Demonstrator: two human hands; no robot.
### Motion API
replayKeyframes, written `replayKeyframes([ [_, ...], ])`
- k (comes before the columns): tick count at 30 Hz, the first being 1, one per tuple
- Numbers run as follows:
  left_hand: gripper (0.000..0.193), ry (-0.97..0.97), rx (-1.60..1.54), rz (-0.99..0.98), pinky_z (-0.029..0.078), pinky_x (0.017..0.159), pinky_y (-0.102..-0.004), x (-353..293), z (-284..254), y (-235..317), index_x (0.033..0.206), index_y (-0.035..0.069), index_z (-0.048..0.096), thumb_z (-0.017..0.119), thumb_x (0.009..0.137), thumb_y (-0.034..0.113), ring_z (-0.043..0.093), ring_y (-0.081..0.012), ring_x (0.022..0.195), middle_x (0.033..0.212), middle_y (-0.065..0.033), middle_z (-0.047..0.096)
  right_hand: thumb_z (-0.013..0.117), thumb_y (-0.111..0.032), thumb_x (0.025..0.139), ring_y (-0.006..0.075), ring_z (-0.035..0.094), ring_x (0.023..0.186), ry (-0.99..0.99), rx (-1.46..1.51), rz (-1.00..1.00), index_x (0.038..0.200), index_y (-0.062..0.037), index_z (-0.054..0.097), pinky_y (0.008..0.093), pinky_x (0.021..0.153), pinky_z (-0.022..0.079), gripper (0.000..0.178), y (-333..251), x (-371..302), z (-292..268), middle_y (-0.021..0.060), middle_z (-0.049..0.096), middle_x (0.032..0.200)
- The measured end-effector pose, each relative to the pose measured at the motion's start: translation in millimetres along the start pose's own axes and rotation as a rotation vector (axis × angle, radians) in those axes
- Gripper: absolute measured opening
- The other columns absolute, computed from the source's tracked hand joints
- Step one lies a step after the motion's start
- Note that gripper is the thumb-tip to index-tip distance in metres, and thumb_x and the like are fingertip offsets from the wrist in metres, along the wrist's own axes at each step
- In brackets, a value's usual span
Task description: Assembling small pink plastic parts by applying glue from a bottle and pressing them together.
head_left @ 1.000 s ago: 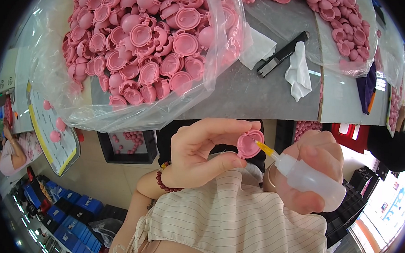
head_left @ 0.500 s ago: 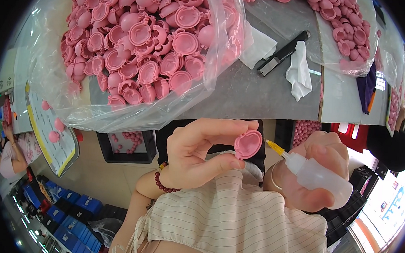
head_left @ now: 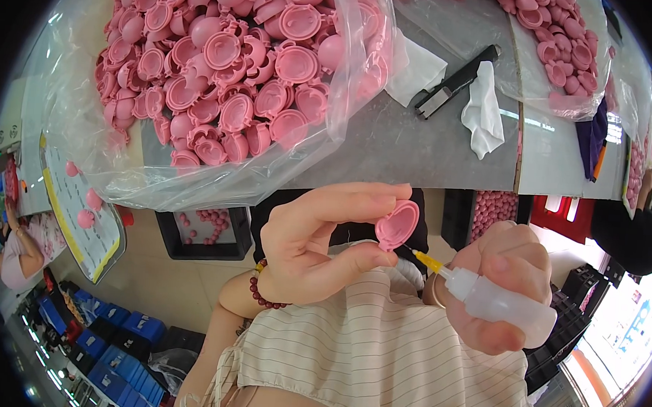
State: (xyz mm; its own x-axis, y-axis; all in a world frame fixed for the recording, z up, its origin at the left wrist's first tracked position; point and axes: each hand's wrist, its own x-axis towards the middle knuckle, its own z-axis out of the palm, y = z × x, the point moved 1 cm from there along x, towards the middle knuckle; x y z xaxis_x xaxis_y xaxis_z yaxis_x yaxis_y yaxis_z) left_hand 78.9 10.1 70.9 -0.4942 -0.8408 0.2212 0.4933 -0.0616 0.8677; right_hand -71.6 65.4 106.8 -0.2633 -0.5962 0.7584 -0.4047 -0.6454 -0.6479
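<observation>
Between thumb and fingers, my left hand (head_left: 324, 236) pinches a pink plastic half-shell (head_left: 397, 226), its hollow side turned to the right. My right hand (head_left: 502, 286) is wrapped round a translucent white squeeze bottle (head_left: 501, 305) with a yellow needle tip (head_left: 428, 262). The thin dark needle points up and left and ends close to the lower edge of the shell; whether it touches, I cannot tell. Beyond my hands, a clear plastic bag (head_left: 223, 187) on the table holds a large heap of pink half-shells (head_left: 223, 51).
On the grey table (head_left: 417, 160) lie a black cutter-like tool (head_left: 458, 81) and crumpled white wipes (head_left: 484, 116). Another bag of pink pieces (head_left: 562, 54) sits at far right. Below the table edge are a black tray (head_left: 202, 252) and a bin of pink pieces (head_left: 495, 212).
My right hand has moved the bottle left and slightly down, bringing the needle to the shell's lower edge. My left hand has shifted slightly left and up and turned the shell a little.
</observation>
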Motion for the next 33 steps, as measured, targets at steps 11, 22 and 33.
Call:
replayKeyframes([
  [11, 0.04, 0.032, 0.07, 0.01, 0.043, 0.081, -0.0316, -3, -2, 2, 0.099, -0.008, 0.05, 0.066, 0.062, -0.006, 0.054, -0.0255, 0.094, 0.102, -0.0225, 0.052, 0.046, -0.042, 0.081, 0.0135, 0.045, 0.046, -0.064, 0.051, 0.006, 0.072, 0.0033, 0.052, 0.0226, 0.035, 0.03, 0.046, 6, -1, -4, 0.0133, 0.059, 0.072],
  [22, 0.051, 0.003, -0.376, -0.47, 0.048, 0.071, -0.0295, 3, -1, 0, 0.104, -0.005, 0.044, 0.068, 0.069, 0.023, 0.058, -0.0206, 0.082, 0.097, -0.0227, 0.055, 0.038, -0.045, 0.081, 0.0109, 0.032, 0.048, -0.054, 0.058, -0.096, 0.091, 0.0095, 0.053, 0.0222, 0.038, 0.018, 0.058, 17, 5, -2, 0.0043, 0.038, 0.056],
  [33, 0.051, -0.05, -0.693, -0.544, 0.051, 0.058, -0.0268, 6, -6, -2, 0.105, -0.002, 0.042, 0.067, 0.069, 0.022, 0.06, -0.0189, 0.072, 0.097, -0.0232, 0.054, 0.058, -0.002, 0.073, 0.0212, 0.055, 0.085, 0.42, -0.56, 0.459, 0.104, 0.0099, 0.039, 0.0273, 0.077, 0.043, 0.038, 72, 23, -120, 0.0183, 0.057, 0.093],
])
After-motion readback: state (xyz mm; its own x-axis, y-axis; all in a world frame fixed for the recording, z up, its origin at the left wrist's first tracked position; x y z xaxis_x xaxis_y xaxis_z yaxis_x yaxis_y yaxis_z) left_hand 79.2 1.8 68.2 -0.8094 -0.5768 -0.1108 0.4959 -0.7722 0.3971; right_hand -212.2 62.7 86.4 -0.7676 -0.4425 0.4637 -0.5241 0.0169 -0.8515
